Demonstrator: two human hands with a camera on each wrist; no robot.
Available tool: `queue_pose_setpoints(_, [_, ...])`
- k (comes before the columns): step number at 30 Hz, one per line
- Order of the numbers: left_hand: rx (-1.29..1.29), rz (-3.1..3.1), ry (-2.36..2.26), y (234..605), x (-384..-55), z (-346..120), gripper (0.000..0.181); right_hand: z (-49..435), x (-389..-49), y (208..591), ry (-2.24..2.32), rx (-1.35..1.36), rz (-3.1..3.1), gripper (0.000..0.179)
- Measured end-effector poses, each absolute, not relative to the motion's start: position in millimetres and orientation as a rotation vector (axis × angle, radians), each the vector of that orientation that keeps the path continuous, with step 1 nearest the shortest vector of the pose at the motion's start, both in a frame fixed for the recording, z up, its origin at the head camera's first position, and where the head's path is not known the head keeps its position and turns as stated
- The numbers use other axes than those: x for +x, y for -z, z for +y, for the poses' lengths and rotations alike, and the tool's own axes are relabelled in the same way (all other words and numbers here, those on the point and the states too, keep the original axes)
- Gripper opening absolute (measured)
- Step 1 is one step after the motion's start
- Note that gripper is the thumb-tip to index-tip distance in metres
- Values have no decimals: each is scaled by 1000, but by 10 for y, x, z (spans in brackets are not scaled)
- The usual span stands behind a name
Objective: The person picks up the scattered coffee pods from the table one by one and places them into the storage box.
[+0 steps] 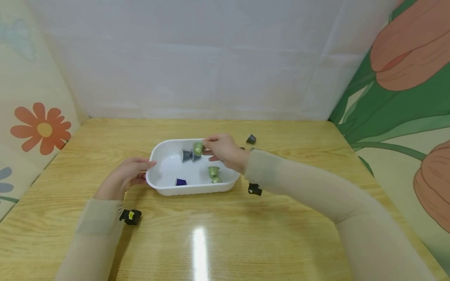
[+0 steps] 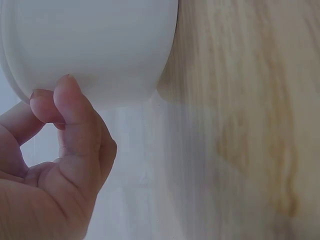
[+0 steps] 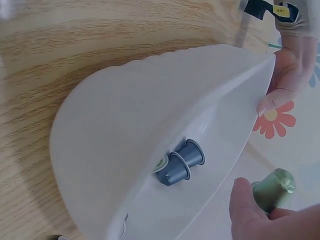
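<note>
A white oval-cornered tray (image 1: pixel 197 190) stands on the wooden table. My left hand (image 1: pixel 130 173) grips its left end, thumb over the rim and fingers bent against the outer wall, as the left wrist view shows. Over the tray's far side, my right hand (image 1: pixel 226 150) pinches a green coffee capsule (image 1: pixel 198 148) between thumb and fingers. Just beneath that capsule lie two blue-grey capsules (image 3: pixel 173 169) inside the tray. A purple capsule (image 1: pixel 181 182) rests by the near wall, and two green capsules (image 1: pixel 213 171) sit together toward the right end.
A dark capsule (image 1: pixel 251 139) lies on the table beyond the tray's right end, with more partly hidden behind the right wrist. Black wrist-camera mounts (image 1: pixel 131 216) hang by both sleeves. A white sheet (image 1: pixel 197 78) closes off the back, and flower-printed panels (image 1: pixel 44 129) flank the table.
</note>
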State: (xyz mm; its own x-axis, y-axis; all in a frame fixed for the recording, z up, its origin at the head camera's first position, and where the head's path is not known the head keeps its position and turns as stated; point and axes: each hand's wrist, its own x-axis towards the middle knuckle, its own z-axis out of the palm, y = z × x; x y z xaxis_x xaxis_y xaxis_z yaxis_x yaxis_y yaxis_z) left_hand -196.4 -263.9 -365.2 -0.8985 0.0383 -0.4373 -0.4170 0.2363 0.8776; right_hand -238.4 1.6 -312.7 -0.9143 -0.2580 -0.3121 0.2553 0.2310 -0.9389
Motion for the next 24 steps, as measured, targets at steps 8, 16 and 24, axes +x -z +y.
queue_pose_setpoints(8, [-354,2140,-1703,3638,-1956,-2639,41,-102,-2384,3116,1710,-46,2070,25])
queue_pose_setpoints(16, [-368,2142,-1696,3629,-1959,-2618,40,-226,-2379,3128,1713,-30,2063,24])
queue_pose_setpoints(24, [-373,2138,-1708,3634,-1959,-2625,36,-366,-2365,3158,1677,-46,2078,25])
